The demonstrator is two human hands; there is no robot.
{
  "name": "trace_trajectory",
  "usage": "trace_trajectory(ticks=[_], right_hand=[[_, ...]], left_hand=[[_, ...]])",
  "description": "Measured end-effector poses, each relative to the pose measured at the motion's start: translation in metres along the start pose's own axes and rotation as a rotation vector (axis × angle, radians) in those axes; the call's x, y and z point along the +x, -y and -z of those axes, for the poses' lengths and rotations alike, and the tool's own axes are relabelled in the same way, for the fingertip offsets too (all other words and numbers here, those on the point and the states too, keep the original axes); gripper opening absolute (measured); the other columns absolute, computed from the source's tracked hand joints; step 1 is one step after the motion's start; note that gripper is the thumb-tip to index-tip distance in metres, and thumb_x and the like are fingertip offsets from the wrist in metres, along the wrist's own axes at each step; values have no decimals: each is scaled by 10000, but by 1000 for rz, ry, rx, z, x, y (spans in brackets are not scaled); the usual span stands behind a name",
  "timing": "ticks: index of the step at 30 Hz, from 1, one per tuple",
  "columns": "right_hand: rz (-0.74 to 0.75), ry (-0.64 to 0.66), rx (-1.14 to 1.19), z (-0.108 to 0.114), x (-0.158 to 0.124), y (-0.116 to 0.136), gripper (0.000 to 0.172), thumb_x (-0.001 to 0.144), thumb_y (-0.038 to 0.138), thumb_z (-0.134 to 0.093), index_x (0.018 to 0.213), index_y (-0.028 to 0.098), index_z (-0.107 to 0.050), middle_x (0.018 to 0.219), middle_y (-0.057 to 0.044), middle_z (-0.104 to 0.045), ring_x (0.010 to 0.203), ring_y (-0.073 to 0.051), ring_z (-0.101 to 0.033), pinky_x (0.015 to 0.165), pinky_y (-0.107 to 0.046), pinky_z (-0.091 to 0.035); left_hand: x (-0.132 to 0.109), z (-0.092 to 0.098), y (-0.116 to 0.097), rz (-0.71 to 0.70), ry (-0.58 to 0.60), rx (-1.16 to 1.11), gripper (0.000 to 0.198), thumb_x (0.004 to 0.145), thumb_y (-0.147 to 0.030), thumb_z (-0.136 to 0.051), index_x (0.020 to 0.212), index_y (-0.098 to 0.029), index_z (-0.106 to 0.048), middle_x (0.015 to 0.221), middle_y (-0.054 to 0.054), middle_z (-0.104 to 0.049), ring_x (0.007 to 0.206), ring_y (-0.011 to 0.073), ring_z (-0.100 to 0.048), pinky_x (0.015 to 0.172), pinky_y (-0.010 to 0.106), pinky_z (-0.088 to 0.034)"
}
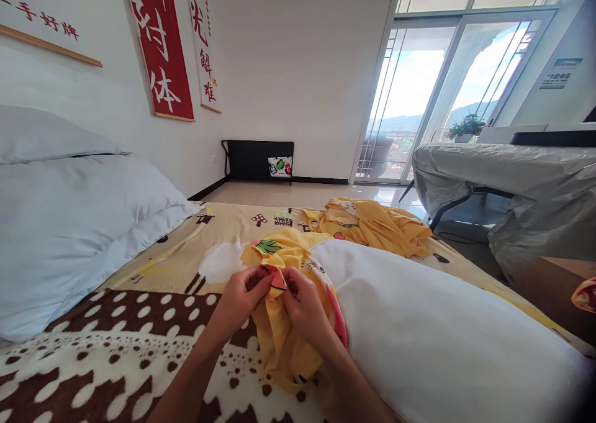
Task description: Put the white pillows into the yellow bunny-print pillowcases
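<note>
A yellow printed pillowcase (274, 342) is bunched over the near-left end of a white pillow (419, 323), which stretches away to the right. My left hand (241, 295) pinches a gathered fold of the case between thumb and fingers. Close beside it, my right hand (305, 302) grips the same fold, where a red watermelon print shows. The part of the pillow inside the case is hidden by cloth. Behind the pillow lies a crumpled heap of yellow fabric (377, 224) with similar prints.
Beneath everything is a bed with a brown, cream and yellow patterned blanket (144, 342). White pillows (88, 212) lie at the left by the wall. A plastic-covered table (507, 162) and a cardboard box (549, 286) stand at the right. A black folded panel (251, 159) leans on the far wall.
</note>
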State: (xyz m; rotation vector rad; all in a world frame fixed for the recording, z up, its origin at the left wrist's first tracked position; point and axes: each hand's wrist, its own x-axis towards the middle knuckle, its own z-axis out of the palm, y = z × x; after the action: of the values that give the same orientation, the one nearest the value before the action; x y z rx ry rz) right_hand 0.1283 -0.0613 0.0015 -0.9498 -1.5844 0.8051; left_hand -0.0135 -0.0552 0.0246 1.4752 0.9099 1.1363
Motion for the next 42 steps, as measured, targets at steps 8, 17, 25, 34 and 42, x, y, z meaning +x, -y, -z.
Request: trace_trajectory(ticks=[8, 17, 25, 34, 42], right_hand=[[33, 39, -338, -5, -8, 13, 130, 815, 320, -573, 838, 192, -568, 743, -2, -562, 633, -125, -475, 575, -247, -351], [222, -33, -845, -15, -18, 10, 244, 917, 227, -448, 680, 192, -493, 668, -19, -586, 572, -130, -484, 576, -276, -247], [195, 59, -871, -10, -17, 12, 326, 907, 245, -471, 586, 189, -480, 571, -11, -570, 461, -104, -403, 527, -301, -175], [-11, 86, -397, 28, -9, 20, 244, 877, 209, -434, 840, 234, -675, 739, -2, -655, 612, -137, -553, 604, -266, -375], [-116, 108, 127, 18, -2, 16, 174, 806, 327, -557, 857, 217, -681, 802, -13, -678, 739, -158, -601, 647, -261, -471]], left_hand=[[4, 6, 6, 196, -79, -415, 290, 588, -332, -801, 705, -135, -624, 716, 9, -600, 620, 105, -544, 559, 189, -422], [11, 9, 11, 156, -245, -602, 279, 548, -221, -806, 719, -133, -605, 623, -42, -501, 555, 58, -465, 509, 158, -382], [15, -2, 22, 72, -306, -607, 318, 545, -283, -810, 746, -141, -608, 662, -28, -568, 568, 68, -487, 527, 169, -398], [7, -7, 25, -119, -147, -191, 305, 705, -439, -701, 781, -150, -638, 708, 7, -576, 674, 125, -481, 598, 201, -406], [2, -10, 21, -122, -27, -123, 377, 724, -504, -665, 698, -140, -570, 659, 1, -504, 624, 111, -420, 553, 201, -359]])
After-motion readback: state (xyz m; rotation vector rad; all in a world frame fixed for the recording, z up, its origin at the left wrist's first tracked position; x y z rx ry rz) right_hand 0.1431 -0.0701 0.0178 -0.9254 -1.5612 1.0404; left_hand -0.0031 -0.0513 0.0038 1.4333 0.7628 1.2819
